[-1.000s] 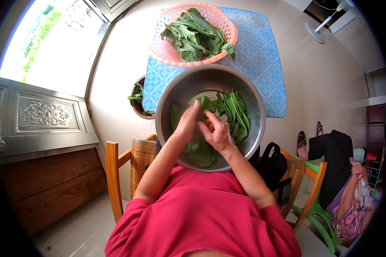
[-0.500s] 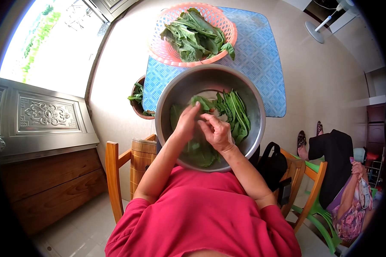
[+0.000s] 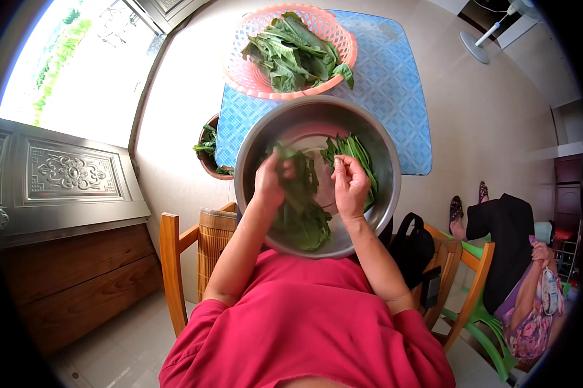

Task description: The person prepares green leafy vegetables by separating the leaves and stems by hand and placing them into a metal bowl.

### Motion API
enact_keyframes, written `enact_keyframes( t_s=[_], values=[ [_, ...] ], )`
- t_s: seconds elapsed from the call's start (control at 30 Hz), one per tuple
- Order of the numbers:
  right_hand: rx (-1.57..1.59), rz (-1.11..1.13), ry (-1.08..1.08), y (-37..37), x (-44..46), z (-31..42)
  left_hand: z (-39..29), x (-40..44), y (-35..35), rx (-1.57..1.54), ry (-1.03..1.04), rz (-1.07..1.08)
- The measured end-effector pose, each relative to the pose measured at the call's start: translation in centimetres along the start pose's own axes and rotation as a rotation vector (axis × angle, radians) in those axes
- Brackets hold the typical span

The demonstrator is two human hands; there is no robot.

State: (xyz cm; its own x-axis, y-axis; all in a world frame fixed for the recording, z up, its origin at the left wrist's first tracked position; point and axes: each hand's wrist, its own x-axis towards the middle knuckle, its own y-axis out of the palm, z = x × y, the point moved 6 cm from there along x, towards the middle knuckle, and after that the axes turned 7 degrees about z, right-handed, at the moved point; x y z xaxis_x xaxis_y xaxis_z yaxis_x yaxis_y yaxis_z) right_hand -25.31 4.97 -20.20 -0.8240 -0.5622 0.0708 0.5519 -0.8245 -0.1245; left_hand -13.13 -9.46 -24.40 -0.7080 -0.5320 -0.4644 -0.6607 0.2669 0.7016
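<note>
A steel basin sits over my lap and against the table. Over its left side, my left hand is closed on a broad green leaf, which is smeared by motion. Loose leaves lie below it at the basin's near side. On the right, my right hand has its thumb and forefinger pinched together; what they hold, if anything, I cannot make out. Beside that hand, and partly behind it, rests a bundle of narrow green strips along the basin's right wall.
A pink lattice basket of large leaves stands on the blue-patterned table. A brown bucket with greens is left of the table. Wooden chair parts flank me. At right sits another person; a fan stands beyond.
My hands have moved apart: the left a little left and down, the right to the right, over the strips. The leaf between them now hangs by my left hand.
</note>
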Motion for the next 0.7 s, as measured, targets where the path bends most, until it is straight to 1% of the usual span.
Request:
enact_keyframes(
  t_s=[0.03,0.13,0.23,0.33,0.4,0.43,0.5,0.53,0.63,0.7],
  values=[
    [-0.057,0.037,0.013,0.2,0.0,-0.5,0.0,0.1,0.0,-0.003,0.005,0.028],
    [-0.223,0.141,0.077,0.9,-0.4,-2.1,0.0,0.0,0.1,0.005,-0.006,0.021],
    [-0.384,0.236,0.083,1.5,-0.8,-1.6,0.0,-0.1,0.2,0.008,-0.015,-0.003],
    [-0.350,0.301,0.048,2.4,-1.1,-1.5,0.1,0.0,0.1,-0.008,-0.024,0.016],
    [-0.308,0.374,0.051,3.1,-1.4,-1.9,0.5,0.5,-0.7,-0.015,-0.023,0.073],
    [-0.349,0.393,0.043,3.3,-1.6,-1.9,0.7,0.7,-1.1,-0.018,-0.022,0.102],
    [-0.430,0.432,0.027,3.9,-2.0,-1.7,0.8,0.7,-1.0,0.039,-0.064,0.038],
    [-0.429,0.453,0.057,4.0,-2.2,-1.6,0.8,0.6,-1.0,0.067,-0.085,0.005],
    [-0.529,0.506,0.012,4.5,-2.6,-1.8,0.8,0.5,-0.9,0.085,-0.103,-0.018],
    [-0.526,0.507,0.004,4.6,-2.6,-2.1,0.8,0.6,-1.0,0.097,-0.096,-0.022]
  ],
)
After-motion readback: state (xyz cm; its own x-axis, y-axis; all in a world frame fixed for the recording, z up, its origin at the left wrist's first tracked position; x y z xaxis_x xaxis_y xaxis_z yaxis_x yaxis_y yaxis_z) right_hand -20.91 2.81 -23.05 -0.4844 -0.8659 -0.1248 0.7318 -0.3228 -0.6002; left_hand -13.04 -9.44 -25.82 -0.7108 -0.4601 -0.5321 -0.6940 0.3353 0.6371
